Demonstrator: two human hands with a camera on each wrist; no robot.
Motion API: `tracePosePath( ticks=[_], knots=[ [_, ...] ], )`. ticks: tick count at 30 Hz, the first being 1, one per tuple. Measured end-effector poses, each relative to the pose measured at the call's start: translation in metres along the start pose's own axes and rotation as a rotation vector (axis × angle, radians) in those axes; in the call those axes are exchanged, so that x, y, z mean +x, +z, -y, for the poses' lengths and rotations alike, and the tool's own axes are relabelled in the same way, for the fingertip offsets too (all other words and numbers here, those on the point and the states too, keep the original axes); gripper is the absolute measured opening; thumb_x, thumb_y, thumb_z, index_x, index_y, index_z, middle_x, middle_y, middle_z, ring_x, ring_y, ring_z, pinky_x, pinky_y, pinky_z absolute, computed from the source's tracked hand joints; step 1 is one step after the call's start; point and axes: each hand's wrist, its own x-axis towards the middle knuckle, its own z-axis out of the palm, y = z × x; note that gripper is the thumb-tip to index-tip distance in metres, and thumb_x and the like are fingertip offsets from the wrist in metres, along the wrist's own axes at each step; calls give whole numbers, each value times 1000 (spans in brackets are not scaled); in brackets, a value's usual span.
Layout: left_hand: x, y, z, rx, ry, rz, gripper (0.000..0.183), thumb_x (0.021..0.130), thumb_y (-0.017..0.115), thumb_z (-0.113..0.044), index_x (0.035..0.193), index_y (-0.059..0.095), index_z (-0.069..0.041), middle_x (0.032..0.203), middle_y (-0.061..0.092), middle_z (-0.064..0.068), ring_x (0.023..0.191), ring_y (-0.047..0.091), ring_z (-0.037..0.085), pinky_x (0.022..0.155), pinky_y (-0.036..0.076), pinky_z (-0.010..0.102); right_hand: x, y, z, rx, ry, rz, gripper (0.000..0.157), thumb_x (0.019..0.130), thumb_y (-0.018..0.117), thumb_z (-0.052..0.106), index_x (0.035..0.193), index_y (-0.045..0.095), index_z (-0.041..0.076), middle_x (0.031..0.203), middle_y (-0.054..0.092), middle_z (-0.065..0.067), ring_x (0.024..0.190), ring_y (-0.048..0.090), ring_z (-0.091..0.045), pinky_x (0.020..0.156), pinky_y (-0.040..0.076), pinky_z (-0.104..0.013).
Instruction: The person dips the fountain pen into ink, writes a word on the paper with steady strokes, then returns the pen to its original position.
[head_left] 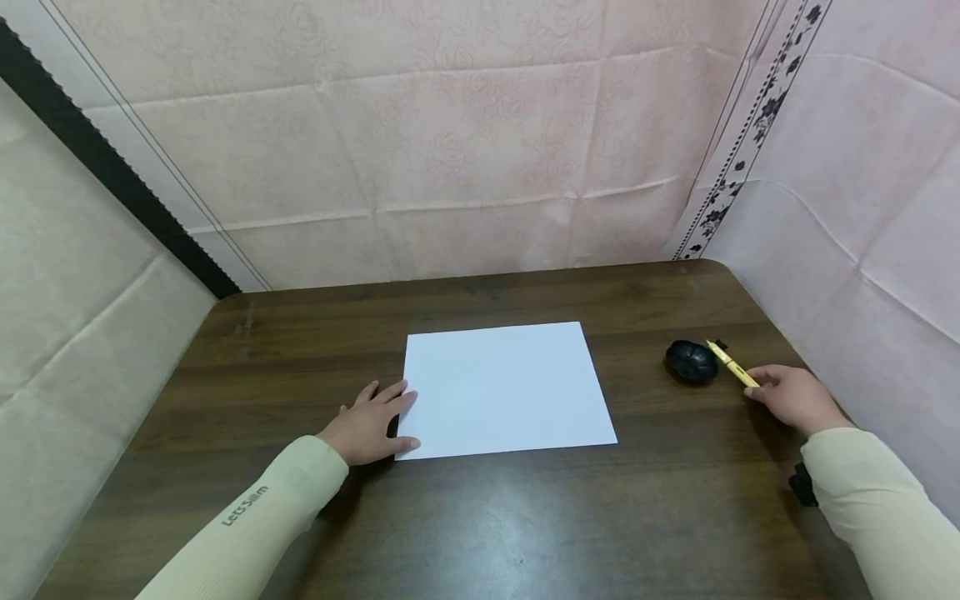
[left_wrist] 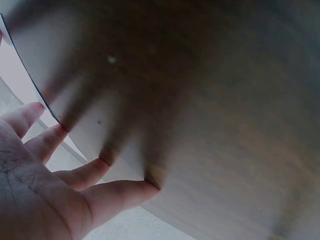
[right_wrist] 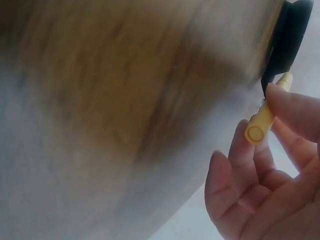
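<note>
While the left hand (head_left: 367, 429) splays against paper (head_left: 506, 392), the right hand (head_left: 797, 397) pinches a pen (head_left: 732, 364).
Its long axis slants far-left, apparently tip-first.

Wears a long left sleeve (head_left: 243, 533) and a long right sleeve (head_left: 873, 492), pale and creamy with a hint of green. Has dark letters (head_left: 244, 506) on the left sleeve, in 1 short row, a bit blurry, something like "Lets Slim". Has a smooth left cuff (head_left: 324, 461), and little folds in the right sleeve's cloth. Has a small black lump (head_left: 802, 485) beside the right sleeve, too blurry to name. Shows a bare left hand (head_left: 367, 429) with thin criss-cross lines on the palm (left_wrist: 30, 187), and a bare right hand (head_left: 798, 400) with creases at the finger bends.
</note>
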Motion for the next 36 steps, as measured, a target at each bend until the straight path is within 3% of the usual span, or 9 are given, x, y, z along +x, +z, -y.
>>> tracePosePath(
  ticks=[5,12,20,36],
  knots=[
    [0,0,0,-1,-1,3,77,86,66,-51,150,38,-17,158,27,9,141,19,49,94,26,78,-3,-1,4,21,30,-5,42,94,59,14,122,52,-16,109,59,-34,87,54,-38,69,44,-44],
    [-1,-1,-1,-7,1,1,77,86,67,-50,149,38,-16,158,27,10,141,19,49,94,26,78,-6,-3,8,33,22,-30,42,96,55,16,124,52,-15,106,60,-32,81,51,-32,63,39,-33],
    [-1,-1,0,-3,-3,5,77,87,66,-50,150,37,-16,158,26,10,141,18,50,95,26,78,-9,-6,15,44,-24,-90,44,97,54,23,125,55,-12,115,58,-35,91,55,-39,65,40,-35],
    [-1,-1,0,-9,5,4,77,87,66,-51,150,37,-16,158,27,10,141,18,49,94,25,78,-17,-7,19,52,-57,-202,42,97,56,25,121,60,-10,111,61,-34,87,56,-35,61,40,-31]
  ],
)
